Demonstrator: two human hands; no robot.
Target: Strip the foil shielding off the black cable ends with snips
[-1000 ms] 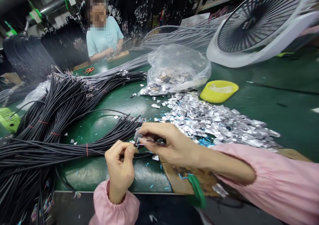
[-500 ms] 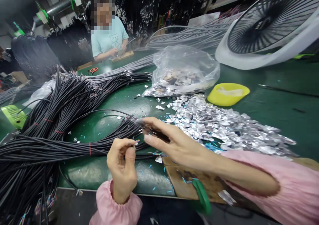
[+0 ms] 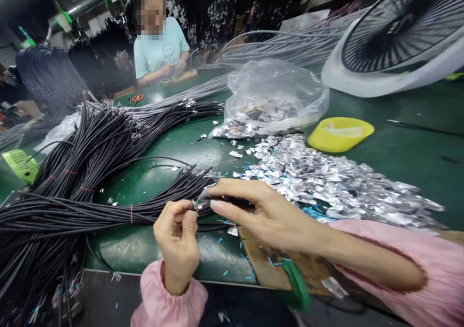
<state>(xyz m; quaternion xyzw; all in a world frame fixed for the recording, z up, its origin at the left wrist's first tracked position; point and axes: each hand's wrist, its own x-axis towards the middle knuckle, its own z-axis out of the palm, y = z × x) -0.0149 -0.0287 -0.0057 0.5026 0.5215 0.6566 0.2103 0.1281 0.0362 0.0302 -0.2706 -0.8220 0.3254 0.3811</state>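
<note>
My left hand [image 3: 177, 240] is closed in a pinch on a cable's stripped end [image 3: 195, 205], where thin coloured wires stick out, a blue one among them. Close against those wires are the fingertips of my right hand [image 3: 261, 211], the index finger wearing a greyish cover. Something dark shows under the right palm, mostly hidden by the fingers; its kind is not clear. Behind both hands lies a bundle of black cables [image 3: 152, 211], bound with a red tie, its stripped ends pointing toward my right hand.
A heap of foil scraps [image 3: 326, 182] spreads to the right, near a yellow dish [image 3: 340, 134] and a clear bag [image 3: 275, 90] of scraps. A fan [image 3: 391, 42] stands back right. A wooden board [image 3: 261, 262] with a green strap [image 3: 297, 283] lies in front. Across the table sits a co-worker [image 3: 161, 51].
My right hand's fingertips have come down to the wire end held in my left hand, and a blue wire now shows there. The view has shifted slightly.
</note>
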